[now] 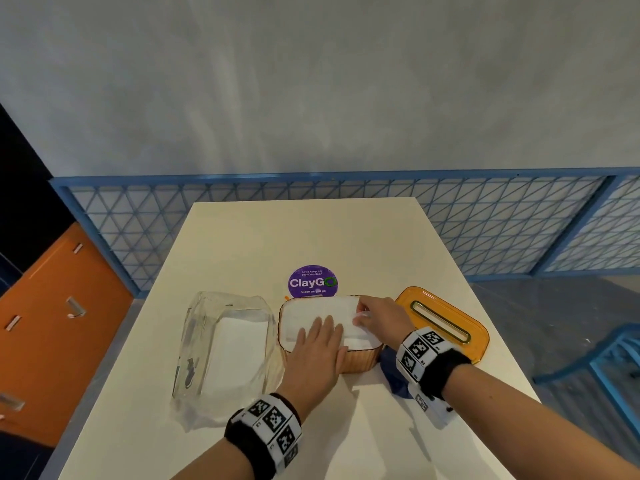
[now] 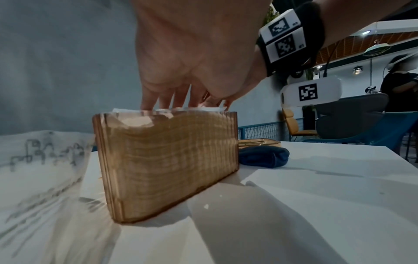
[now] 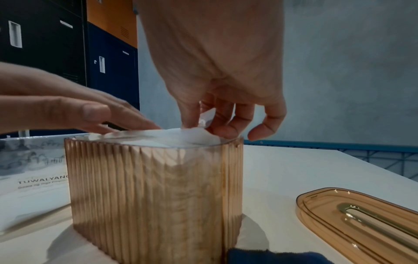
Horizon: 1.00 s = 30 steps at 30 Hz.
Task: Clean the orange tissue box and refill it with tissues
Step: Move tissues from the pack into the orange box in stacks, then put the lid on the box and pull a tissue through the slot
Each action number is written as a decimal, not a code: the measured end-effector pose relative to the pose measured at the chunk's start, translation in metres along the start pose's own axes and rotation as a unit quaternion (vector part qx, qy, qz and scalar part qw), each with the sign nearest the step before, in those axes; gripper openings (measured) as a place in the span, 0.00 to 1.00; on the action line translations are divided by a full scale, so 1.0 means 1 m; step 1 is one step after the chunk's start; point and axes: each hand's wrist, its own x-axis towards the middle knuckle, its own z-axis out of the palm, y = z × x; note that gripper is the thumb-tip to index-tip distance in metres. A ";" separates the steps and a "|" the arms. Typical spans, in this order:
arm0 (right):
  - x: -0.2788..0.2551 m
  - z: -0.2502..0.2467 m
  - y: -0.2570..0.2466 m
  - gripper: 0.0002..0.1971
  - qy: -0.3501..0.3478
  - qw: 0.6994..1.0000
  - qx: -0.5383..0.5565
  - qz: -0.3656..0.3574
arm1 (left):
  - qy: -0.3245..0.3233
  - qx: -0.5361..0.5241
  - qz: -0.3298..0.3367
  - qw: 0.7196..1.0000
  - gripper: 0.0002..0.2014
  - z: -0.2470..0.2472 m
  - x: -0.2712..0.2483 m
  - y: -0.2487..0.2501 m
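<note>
While the left hand (image 1: 320,348) presses flat on the tissues (image 1: 318,315) filling the orange tissue box (image 1: 360,362), the right hand (image 1: 379,315) pinches the top sheet; the lid (image 1: 446,323) beside the box is still off.

Ribbed glossy translucent plastic tissue box (image 3: 153,196); soft white paper tissues (image 1: 322,311).

Office pantry, ClayGo sticker (image 1: 312,281), lockers (image 3: 68,44)
</note>
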 end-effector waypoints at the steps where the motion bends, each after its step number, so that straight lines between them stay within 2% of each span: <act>1: 0.000 0.001 0.001 0.10 0.003 1.000 -0.006 -0.003 | -0.020 0.001 -0.014 1.000 0.41 0.001 0.000 -0.001; 3: -0.002 0.003 0.002 0.11 0.013 1.000 -0.018 -0.013 | -0.056 0.018 -0.028 0.998 0.40 0.000 -0.002 0.001; 4: -0.003 0.004 0.003 0.11 0.020 0.999 -0.024 -0.020 | -0.052 0.029 -0.024 0.998 0.39 0.001 -0.002 0.001; 7: -0.009 0.004 0.006 0.13 0.053 0.997 -0.041 -0.035 | -0.085 0.008 -0.045 0.995 0.37 0.002 0.000 0.001; 10: -0.017 -0.001 0.017 0.17 0.077 0.996 -0.029 -0.034 | -0.046 0.029 -0.014 0.998 0.41 0.004 0.003 0.004; 11: -0.020 -0.003 0.023 0.17 0.081 0.996 -0.019 -0.027 | -0.085 0.020 -0.011 0.996 0.41 0.004 0.002 0.005; 14: -0.028 -0.012 0.051 0.18 0.087 0.996 0.010 0.013 | -0.082 0.008 -0.017 0.996 0.26 0.002 -0.001 0.007; 18: -0.032 -0.021 0.093 0.22 0.079 0.993 0.016 0.082 | -0.083 0.023 -0.021 0.996 0.24 0.001 0.000 0.008; 20: -0.031 -0.022 0.113 0.31 0.061 0.991 -0.026 0.119 | -0.093 0.017 -0.022 0.995 0.25 0.001 0.001 0.009; 21: -0.029 -0.022 0.122 0.36 0.044 0.988 -0.052 0.138 | -0.094 0.012 -0.019 0.995 0.29 0.000 0.001 0.010; 23: -0.024 -0.021 0.138 0.47 0.002 0.982 -0.078 0.171 | -0.090 0.008 -0.012 0.996 0.46 0.003 0.002 0.008; 24: -0.021 -0.021 0.145 0.52 -0.019 0.980 -0.082 0.183 | -0.086 0.011 -0.012 0.996 0.52 0.007 0.002 0.007; 25: -0.017 -0.021 0.150 0.55 -0.039 0.977 -0.086 0.190 | -0.076 0.008 -0.011 0.997 0.53 0.010 0.003 0.006; 27: -0.010 -0.022 0.157 0.59 -0.072 0.973 -0.096 0.195 | -0.063 -0.013 -0.017 0.998 0.48 0.013 0.003 0.005; 30: 0.000 -0.022 0.162 0.62 -0.108 0.969 -0.096 0.202 | -0.103 0.012 -0.043 0.994 0.32 0.009 0.003 0.006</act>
